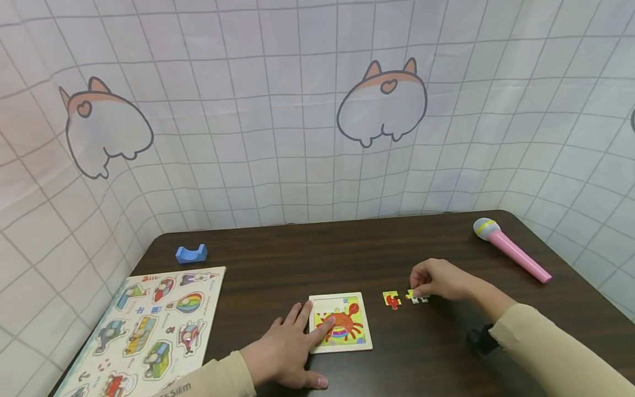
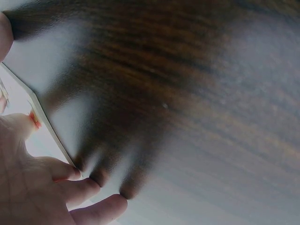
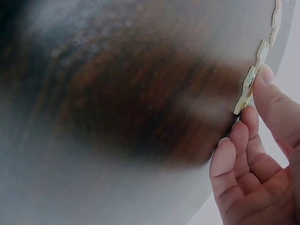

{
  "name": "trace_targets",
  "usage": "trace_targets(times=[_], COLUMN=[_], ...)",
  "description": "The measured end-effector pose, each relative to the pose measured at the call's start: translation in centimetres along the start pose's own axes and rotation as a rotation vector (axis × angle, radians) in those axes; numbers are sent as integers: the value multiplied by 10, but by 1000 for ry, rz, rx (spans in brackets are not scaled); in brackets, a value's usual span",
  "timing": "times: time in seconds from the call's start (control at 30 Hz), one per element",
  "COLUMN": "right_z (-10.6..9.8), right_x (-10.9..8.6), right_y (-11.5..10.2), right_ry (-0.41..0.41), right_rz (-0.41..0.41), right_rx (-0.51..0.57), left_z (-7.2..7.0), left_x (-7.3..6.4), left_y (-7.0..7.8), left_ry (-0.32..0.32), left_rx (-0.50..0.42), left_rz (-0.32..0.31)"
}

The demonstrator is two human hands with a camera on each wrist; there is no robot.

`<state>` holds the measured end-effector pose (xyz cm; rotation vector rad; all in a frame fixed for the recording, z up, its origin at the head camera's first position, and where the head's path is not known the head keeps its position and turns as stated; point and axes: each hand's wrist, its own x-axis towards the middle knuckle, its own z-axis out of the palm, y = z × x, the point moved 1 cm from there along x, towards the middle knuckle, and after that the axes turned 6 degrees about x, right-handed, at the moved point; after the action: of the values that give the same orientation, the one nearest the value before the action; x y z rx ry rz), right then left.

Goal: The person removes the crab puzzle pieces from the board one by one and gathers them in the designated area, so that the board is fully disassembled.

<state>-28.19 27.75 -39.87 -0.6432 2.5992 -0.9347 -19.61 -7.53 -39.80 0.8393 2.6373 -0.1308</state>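
Note:
A small square crab jigsaw puzzle [image 1: 342, 325] in a pale frame lies on the dark table. My left hand [image 1: 292, 350] rests on its left side, fingers spread and straight, one of them across the crab picture. To the right of the puzzle, my right hand [image 1: 439, 280] pinches a yellow and white jigsaw piece [image 1: 420, 298] at the table surface. In the right wrist view the thumb presses the piece [image 3: 246, 91], with the other fingers curled beside it. A yellow and red jigsaw piece [image 1: 392, 299] lies between the puzzle and my right hand.
A large board of vehicle pictures [image 1: 163, 325] covers the table's left side. Behind it sits a blue curved block [image 1: 191, 254]. A pink toy microphone [image 1: 516, 252] lies at the back right. A white gridded curtain [image 1: 317, 165] hangs around the table's far edge.

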Motion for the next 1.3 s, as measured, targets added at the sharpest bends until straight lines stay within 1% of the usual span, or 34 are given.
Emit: trace_targets(times=[0.3, 0.53, 0.77, 0.93, 1.0, 1.1, 1.3], right_z=[0, -1, -1, -1, 0, 6, 27], right_x=[0, 0, -1, -1, 2, 8, 25], right_y=[1, 1, 1, -1, -6, -17, -44], right_ry=[3, 7, 6, 45, 64, 72, 42], right_rz=[8, 2, 3, -7, -23, -44, -89], right_rx=[-3, 4, 15, 7, 6, 11, -1], left_z=[0, 0, 0, 0, 0, 0, 0], left_x=[0, 0, 1, 1, 1, 1, 1], left_y=[0, 0, 1, 1, 1, 1, 2], left_ry=[0, 17, 8, 9, 4, -2, 0], left_rx=[1, 6, -1, 2, 5, 6, 10], left_rz=[2, 5, -5, 1, -2, -9, -14])
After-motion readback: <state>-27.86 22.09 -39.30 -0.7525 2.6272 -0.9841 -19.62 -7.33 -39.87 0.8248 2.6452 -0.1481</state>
